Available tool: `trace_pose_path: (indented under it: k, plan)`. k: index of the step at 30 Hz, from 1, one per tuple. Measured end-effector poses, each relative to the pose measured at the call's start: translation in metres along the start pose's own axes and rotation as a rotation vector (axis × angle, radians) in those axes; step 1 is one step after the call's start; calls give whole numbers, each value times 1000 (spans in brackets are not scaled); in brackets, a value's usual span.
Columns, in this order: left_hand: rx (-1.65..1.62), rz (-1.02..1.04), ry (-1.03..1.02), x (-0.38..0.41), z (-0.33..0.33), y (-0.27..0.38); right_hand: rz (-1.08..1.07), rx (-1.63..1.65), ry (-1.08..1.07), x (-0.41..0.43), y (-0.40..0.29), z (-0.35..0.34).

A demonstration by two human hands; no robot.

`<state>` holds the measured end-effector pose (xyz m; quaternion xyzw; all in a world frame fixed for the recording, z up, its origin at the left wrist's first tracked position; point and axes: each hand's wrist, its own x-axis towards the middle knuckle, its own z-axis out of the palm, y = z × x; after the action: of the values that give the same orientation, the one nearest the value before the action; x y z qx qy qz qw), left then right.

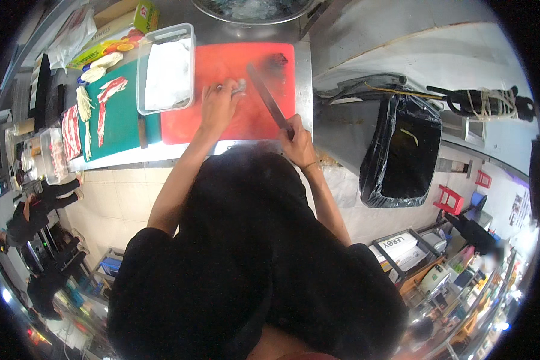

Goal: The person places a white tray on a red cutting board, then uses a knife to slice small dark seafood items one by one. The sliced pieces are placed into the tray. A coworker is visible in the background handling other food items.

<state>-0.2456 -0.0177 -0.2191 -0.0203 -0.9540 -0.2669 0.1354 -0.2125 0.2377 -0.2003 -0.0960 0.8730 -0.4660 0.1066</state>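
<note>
My left hand point(219, 102) presses a small greyish, translucent piece of food point(240, 87) onto the red cutting board point(247, 121), its fingertips curled over it. In my right hand point(298, 143) is the handle of a kitchen knife point(268, 100). The long blade points away from me and slants left, just right of the piece and apart from it. A small dark heap point(279, 59) and a dark smear lie at the board's far right corner. Left of my left hand, a clear plastic container point(141, 96) holds a white sheet point(168, 74), perhaps paper or cloth; anything beneath is hidden.
A green cutting board point(117, 99) at left carries bacon strips point(101, 121) and enoki mushrooms point(85, 101). Another knife point(142, 130) lies near its front edge. Beyond the red board stands a metal bowl point(252, 20). A bin lined with black plastic point(407, 153) is at right. Other people appear farther off.
</note>
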Motion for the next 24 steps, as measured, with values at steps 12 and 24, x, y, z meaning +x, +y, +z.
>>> trace_pose_path:
  k: [12, 24]
  plan:
    - [171, 280, -40, -28, 13, -25, -78, -465, -105, 1, -1, 2]
    - [154, 329, 9, -30, 22, -32, 9, -491, -182, 0, -16, 3]
